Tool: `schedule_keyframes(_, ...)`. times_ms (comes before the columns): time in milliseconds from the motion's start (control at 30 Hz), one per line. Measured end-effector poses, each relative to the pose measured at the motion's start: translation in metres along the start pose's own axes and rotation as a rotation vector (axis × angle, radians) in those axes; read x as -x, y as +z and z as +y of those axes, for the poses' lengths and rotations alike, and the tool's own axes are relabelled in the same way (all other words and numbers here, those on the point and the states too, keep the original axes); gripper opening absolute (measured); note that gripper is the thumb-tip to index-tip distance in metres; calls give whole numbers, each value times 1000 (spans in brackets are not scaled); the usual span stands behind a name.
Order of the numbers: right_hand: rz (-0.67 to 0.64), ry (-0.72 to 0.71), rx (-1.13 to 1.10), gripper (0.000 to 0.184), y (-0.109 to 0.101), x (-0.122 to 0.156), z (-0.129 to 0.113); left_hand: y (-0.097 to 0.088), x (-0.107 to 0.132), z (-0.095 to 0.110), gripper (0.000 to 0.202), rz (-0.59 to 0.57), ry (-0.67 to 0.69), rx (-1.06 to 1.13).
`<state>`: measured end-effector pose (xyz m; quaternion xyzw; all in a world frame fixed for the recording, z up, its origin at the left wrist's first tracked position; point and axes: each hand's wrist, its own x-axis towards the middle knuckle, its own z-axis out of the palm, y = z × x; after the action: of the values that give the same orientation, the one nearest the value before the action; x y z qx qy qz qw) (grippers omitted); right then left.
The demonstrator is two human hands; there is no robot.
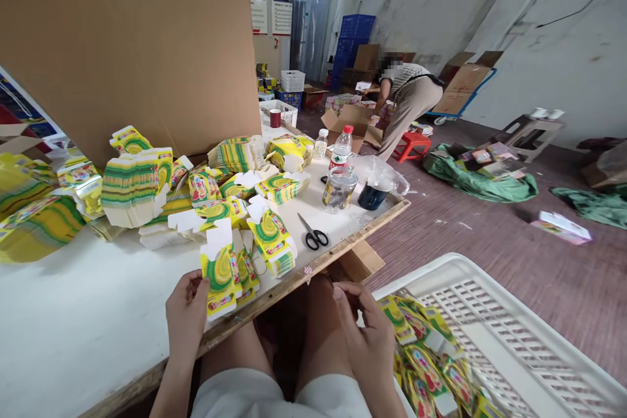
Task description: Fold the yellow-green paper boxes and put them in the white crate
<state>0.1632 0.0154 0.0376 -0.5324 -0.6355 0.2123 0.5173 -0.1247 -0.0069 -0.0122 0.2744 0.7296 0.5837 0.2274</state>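
My left hand (189, 307) is closed on the edge of a flat yellow-and-green printed carton (218, 274), thumb on top, at the table's front edge. More flat cartons (247, 274) lie just behind it, beside a small stack (273, 235). My right hand (365, 326) is held off the table's edge, above my lap, with thumb and forefinger pinched together. Whatever may be between those fingertips is too small to make out. Close to its right, yellow cartons (426, 359) are heaped in a white plastic crate (455, 268).
Black-handled scissors (313, 235) lie on the white table (122, 313). Behind them stand a clear jar (339, 189), a dark mug (373, 196) and a red-capped bottle (341, 147). A large cardboard sheet (147, 46) rises behind piled cartons. Farther off, a person (411, 91) bends over an open box (350, 124).
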Motion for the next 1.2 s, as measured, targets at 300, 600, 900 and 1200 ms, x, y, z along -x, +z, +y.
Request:
schedule_keyframes(300,-259,-231,42,34,12,8,-12,39,89,56,17,-434,163,57)
schedule_keyframes(600,-287,-243,31,43,17,14,-14,41,101,58,19,-583,202,59)
schedule_keyframes(900,-297,-137,1,34,15,15,-14,40,105,54,26,-721,205,35)
schedule_keyframes(1200,-352,-41,-67,17,14,15,-14,39,107,54,25,-736,194,33)
